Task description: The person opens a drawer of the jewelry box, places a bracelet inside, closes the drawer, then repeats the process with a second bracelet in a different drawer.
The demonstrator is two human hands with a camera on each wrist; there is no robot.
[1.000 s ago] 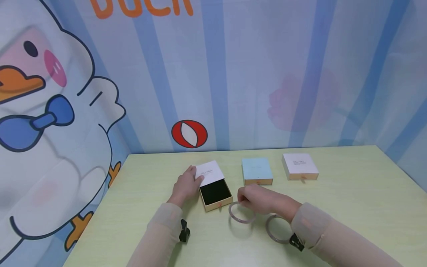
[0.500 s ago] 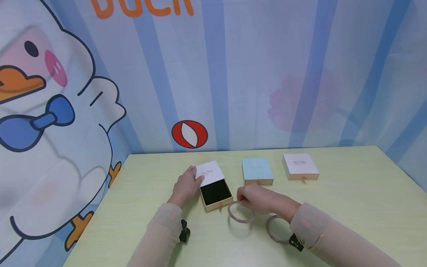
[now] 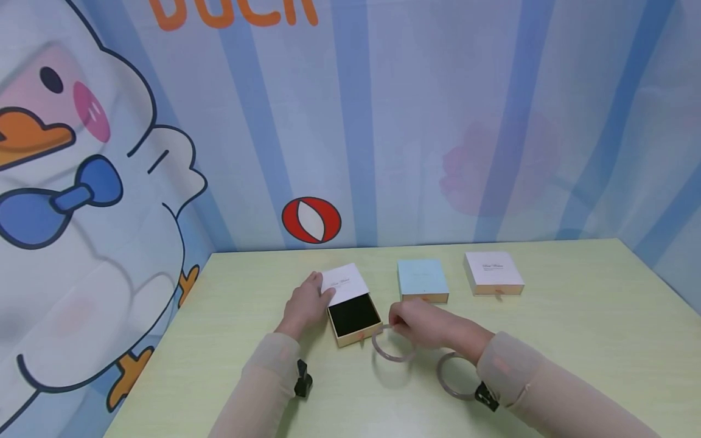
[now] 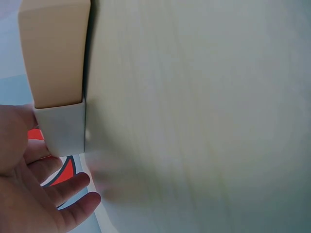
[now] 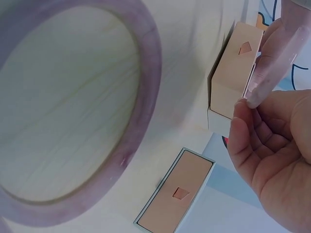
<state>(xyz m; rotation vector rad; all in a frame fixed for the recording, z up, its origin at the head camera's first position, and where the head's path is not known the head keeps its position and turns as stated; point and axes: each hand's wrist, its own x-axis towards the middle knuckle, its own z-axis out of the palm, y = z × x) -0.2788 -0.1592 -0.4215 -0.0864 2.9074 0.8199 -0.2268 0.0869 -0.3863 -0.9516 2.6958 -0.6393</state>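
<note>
- Bangle [image 3: 393, 359] pinched by right hand [image 3: 424, 324] fingertips, held just beside open drawer [image 3: 351, 339].
- White box sleeve [image 3: 344, 283] gripped by left hand [image 3: 304, 306]; should be kept steady.
- Bangle likely best kept level, rim cleared, then lowered gently onto dark lining [image 3: 354, 315].

The white box [image 3: 348, 288] lies flat at the left of the table [image 3: 246, 286], slightly askew, dark lettering on its cover. Its tan drawer [image 3: 358, 334] sticks partway out toward the near side, black-lined, with a small tab on the front. The left hand [image 3: 305, 305] grips the cover. A pale mauve bangle [image 3: 392, 359], smooth and unbroken where visible, hangs tilted from the right hand [image 3: 424, 323], by the drawer's near right corner.
</note>
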